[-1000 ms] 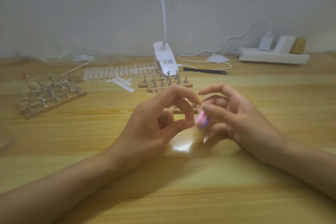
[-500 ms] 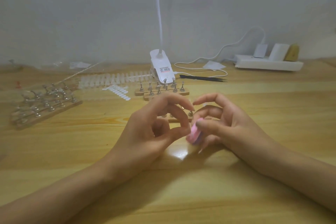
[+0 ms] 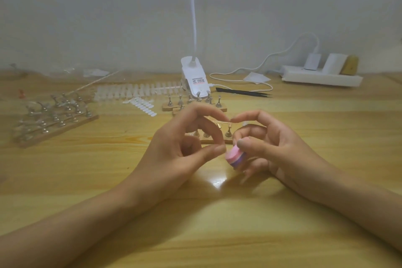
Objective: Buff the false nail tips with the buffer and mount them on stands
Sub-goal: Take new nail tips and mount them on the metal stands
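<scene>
My right hand [image 3: 278,148] clamps thumb and curled fingers on the small round pink-and-purple foam buffer [image 3: 236,156], its pink face turned left toward my left hand [image 3: 180,148]. There the thumb and middle finger curl almost together. Whether a clear false nail tip is pinched between them I cannot tell, as it is too small to see. Just beyond my hands lies a short wooden bar of metal stands [image 3: 228,132]. The long strip of translucent nail tips [image 3: 134,91] lies far left. I judge I am at the buffing step. Next I need light strokes of the buffer, then to seat the tip on a stand.
</scene>
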`<state>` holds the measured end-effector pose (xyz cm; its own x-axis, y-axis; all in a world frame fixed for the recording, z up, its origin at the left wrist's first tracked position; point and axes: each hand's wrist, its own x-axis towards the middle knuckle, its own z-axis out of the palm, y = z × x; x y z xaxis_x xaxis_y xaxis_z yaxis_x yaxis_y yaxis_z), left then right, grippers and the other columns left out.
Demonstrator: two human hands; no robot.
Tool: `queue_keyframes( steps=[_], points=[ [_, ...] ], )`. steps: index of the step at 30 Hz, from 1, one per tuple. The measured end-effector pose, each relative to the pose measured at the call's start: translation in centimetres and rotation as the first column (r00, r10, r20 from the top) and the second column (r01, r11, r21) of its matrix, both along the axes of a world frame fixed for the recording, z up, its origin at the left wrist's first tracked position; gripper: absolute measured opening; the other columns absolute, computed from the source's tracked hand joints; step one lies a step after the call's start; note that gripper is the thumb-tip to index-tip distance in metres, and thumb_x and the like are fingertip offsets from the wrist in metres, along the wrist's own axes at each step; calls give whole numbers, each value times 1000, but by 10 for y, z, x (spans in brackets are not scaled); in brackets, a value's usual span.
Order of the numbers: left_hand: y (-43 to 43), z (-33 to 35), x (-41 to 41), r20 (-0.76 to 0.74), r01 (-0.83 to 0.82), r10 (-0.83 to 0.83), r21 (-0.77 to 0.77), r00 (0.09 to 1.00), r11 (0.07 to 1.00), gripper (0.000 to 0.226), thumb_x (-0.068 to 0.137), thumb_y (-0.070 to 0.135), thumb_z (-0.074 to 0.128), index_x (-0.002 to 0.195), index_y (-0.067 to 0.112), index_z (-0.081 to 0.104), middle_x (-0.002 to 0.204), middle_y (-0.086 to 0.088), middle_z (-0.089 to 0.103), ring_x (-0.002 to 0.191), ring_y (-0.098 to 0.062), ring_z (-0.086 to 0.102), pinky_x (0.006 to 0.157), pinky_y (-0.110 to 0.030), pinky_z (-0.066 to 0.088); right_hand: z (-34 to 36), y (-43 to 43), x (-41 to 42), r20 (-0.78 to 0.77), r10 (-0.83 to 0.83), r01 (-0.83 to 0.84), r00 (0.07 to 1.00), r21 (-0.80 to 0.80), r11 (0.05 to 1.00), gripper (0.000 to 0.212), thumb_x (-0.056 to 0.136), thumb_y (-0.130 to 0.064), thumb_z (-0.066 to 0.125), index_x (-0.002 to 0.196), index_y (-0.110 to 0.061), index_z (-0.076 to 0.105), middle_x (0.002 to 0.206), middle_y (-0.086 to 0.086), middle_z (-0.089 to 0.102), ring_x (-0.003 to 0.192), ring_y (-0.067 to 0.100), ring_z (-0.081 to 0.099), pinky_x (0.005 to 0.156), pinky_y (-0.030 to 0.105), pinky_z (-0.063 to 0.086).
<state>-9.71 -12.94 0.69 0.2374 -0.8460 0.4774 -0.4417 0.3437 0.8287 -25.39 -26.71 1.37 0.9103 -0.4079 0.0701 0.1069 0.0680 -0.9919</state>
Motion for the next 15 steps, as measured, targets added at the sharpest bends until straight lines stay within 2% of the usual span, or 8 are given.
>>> queue_keyframes(
  steps=[3,7,11,15],
  points=[
    [-1,0,0,21,28,-28,-5,999,1000,30,87,22,74,112,25,57,89,0,67,45,-21,37,42,-37,34,-1,4,0,-8,60,-61,998,-101,993,45,79,-16,82,116,-29,61,93,9,68,79,35,75,60,31,59],
    [-1,-1,2,-11,7,-7,8,1000,1000,30,86,20,72,111,25,58,86,2,67,46,-22,33,45,-35,30,-1,1,0,42,-87,87,995,-3,996,54,75,-17,82,123,-18,57,88,10,68,75,29,74,60,28,58],
    [-1,0,1,-13,34,-33,9,999,999,28,86,17,72,109,23,57,87,1,67,46,-14,33,45,-30,32,-3,6,-1,11,67,-65,998,-130,989,51,80,-15,81,123,-29,58,93,10,69,79,35,75,62,30,59],
    [-1,-1,1,-10,35,-35,14,999,999,27,86,22,74,107,26,58,86,1,67,46,-13,32,45,-27,31,-2,1,1,41,-81,81,996,-9,997,57,72,-24,80,124,-21,58,90,10,67,76,30,74,61,29,58]
  ],
)
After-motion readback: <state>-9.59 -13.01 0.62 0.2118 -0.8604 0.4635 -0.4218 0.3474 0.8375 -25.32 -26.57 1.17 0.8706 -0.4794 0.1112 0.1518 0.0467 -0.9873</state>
